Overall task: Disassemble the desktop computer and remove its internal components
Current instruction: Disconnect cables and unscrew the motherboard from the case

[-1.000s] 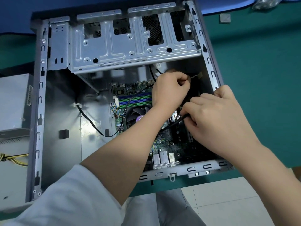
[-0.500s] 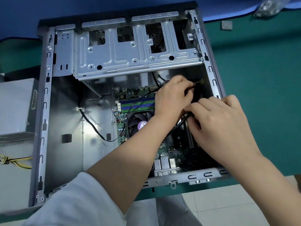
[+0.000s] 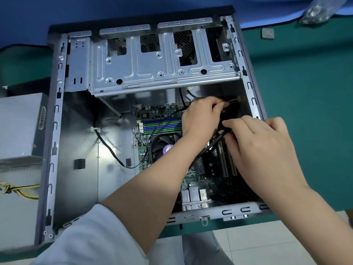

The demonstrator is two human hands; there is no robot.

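the desktop computer case (image 3: 57, 131) lies on its side on the green table (image 3: 305, 111) with its open face up, which puts the motherboard (image 3: 193, 180) flat at the bottom and lets both hands work down into it from above. the left hand (image 3: 200, 119) reaches in over the cpu fan (image 3: 164, 144), its fingers curled and pinching a thin lead with a small pale connector (image 3: 236, 99) near the far right corner of the case. the right hand (image 3: 265, 148) comes in over the right wall and its fingers are curled round a black cable (image 3: 212, 146) that runs down across the board beside the expansion slots (image 3: 222, 159). holding the same bundle at two places looks like a way to keep the slack steady while a plug is worked loose; exactly where the plug seats is hidden behind the fingers.

the memory sticks (image 3: 162, 125) sit in their slots beside the left wrist, and another black wire (image 3: 108, 148) loops from a clip on the case floor to the board's edge, so the board is not yet free to lift out. the drive cage (image 3: 162, 67) at the far end stands empty. a grey power supply (image 3: 21, 127) with yellow wires (image 3: 17, 190) rests outside the case on the left, already out, so the job seems to be partway along, with the cabling in hand.
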